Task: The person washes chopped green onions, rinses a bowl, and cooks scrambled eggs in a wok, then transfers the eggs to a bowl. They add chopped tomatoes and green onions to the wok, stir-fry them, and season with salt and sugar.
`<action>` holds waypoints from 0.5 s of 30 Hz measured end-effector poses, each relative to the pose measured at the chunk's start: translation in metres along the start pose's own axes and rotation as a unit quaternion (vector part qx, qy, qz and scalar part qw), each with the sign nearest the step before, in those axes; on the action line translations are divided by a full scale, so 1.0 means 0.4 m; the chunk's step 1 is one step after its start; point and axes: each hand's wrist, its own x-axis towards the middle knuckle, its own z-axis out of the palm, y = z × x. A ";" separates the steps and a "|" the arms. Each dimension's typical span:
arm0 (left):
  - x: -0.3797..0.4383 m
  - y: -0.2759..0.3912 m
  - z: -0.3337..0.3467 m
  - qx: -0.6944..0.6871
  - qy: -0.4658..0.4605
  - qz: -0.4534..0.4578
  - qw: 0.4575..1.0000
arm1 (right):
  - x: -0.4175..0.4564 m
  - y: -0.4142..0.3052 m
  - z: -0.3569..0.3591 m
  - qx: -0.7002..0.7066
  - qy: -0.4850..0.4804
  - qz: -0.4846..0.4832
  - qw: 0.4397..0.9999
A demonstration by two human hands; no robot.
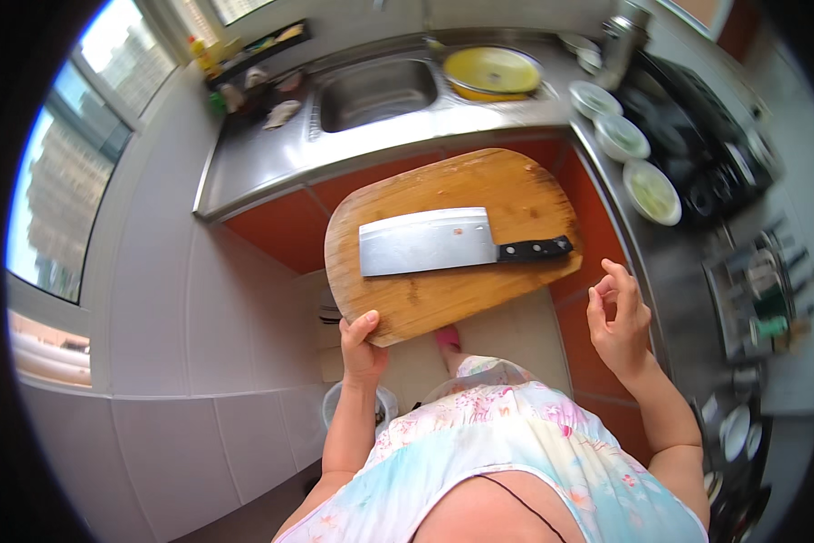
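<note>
My left hand (365,346) grips the near left edge of a wooden cutting board (414,309), its thumb on top. The board is held up in front of my body, above the floor. Flat across it lies a Chinese cleaver (424,243), its blade to the left and its black riveted handle (532,248) to the right. Small food scraps cling to the board's far part, and an orange speck is on the blade. My right hand (617,319) is in the air right of the board, fingers loosely bent and apart, with nothing visible in it.
Ahead is a steel counter with a sink (376,95) and a yellow basin (494,71). On the right counter, several bowls of food (651,192) stand beside a black gas stove (678,129); a utensil rack (753,292) is nearer. A waste bin (332,406) stands low left.
</note>
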 end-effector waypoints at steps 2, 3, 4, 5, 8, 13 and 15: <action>0.124 0.113 -0.046 0.027 0.027 0.051 0.998 | 0.133 0.016 0.155 0.058 -0.017 0.021 0.998; 0.173 0.172 -0.084 0.045 0.047 0.067 0.996 | 0.187 0.010 0.234 0.089 -0.034 0.041 0.995; 0.228 0.209 -0.132 0.041 0.051 0.081 0.995 | 0.242 0.002 0.296 0.118 -0.040 0.046 0.991; 0.264 0.243 -0.177 0.033 0.070 0.108 0.991 | 0.292 -0.010 0.351 0.118 -0.059 0.022 0.991; 0.355 0.373 -0.255 0.009 0.108 0.167 0.980 | 0.447 -0.056 0.494 0.135 -0.124 -0.036 0.982; 0.490 0.474 -0.441 -0.031 0.129 0.190 0.973 | 0.566 -0.132 0.654 0.062 -0.220 -0.178 0.957; 0.561 0.528 -0.509 -0.045 0.131 0.190 0.972 | 0.600 -0.172 0.717 0.053 -0.212 -0.192 0.957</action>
